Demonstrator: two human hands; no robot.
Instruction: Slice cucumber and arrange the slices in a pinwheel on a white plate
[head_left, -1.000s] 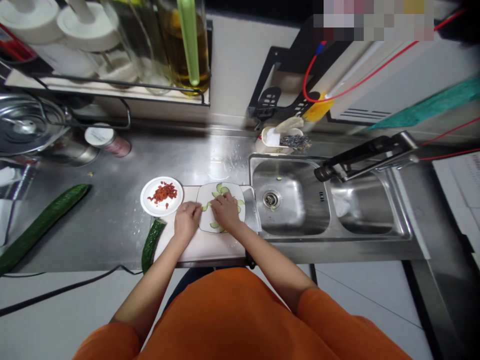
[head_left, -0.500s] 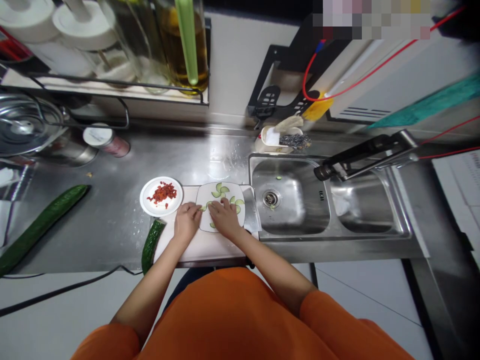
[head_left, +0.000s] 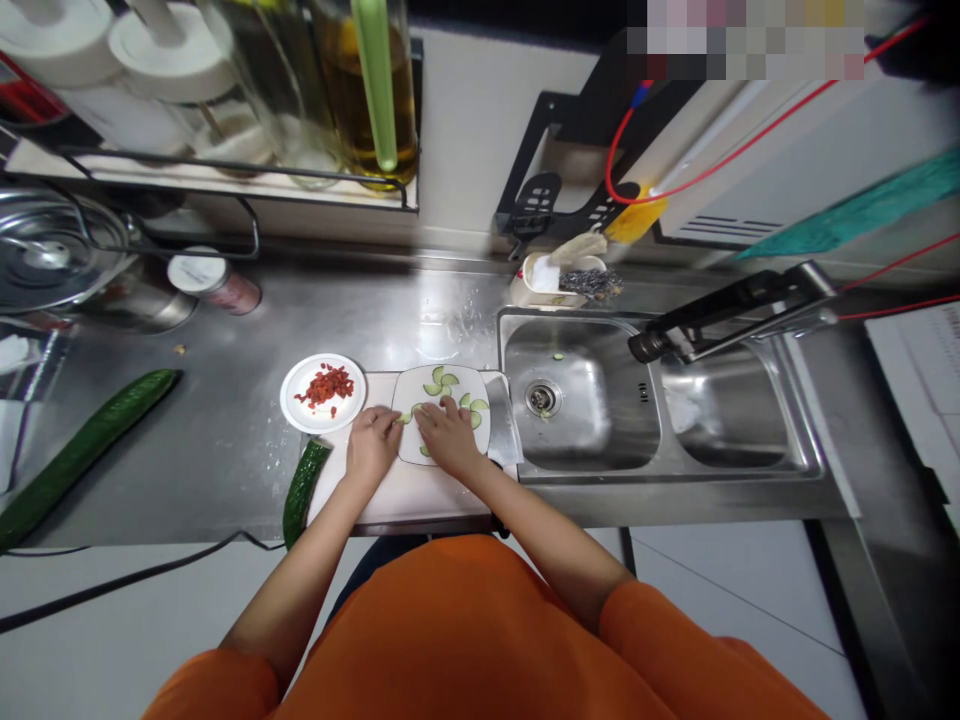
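Note:
A square white plate (head_left: 459, 455) lies on a white cutting board (head_left: 367, 508), with thin green-edged cucumber slices (head_left: 441, 380) set out on it in small fans. At the plate's left edge, my left hand (head_left: 373, 442) pinches a cucumber slice (head_left: 406, 417) between thumb and fingers. My right hand (head_left: 451, 438) is over the middle of the plate, its fingertips closed on another slice beside the left one; its fingers partly hide the slices beneath. A cleaver blade (head_left: 504, 415) shows to the right of the plate, partly covered.
A round white plate (head_left: 291, 412) of chopped red pieces stands left of the board. Near it lies a cut cucumber (head_left: 306, 487); a long whole cucumber (head_left: 90, 447) is farther left. The double sink (head_left: 585, 455) is to the right, a shelf (head_left: 225, 170) with jars and bottles above.
Both hands stay almost still over the plate, with at most a slight shift of the fingers. The slices and the other things lie as before.

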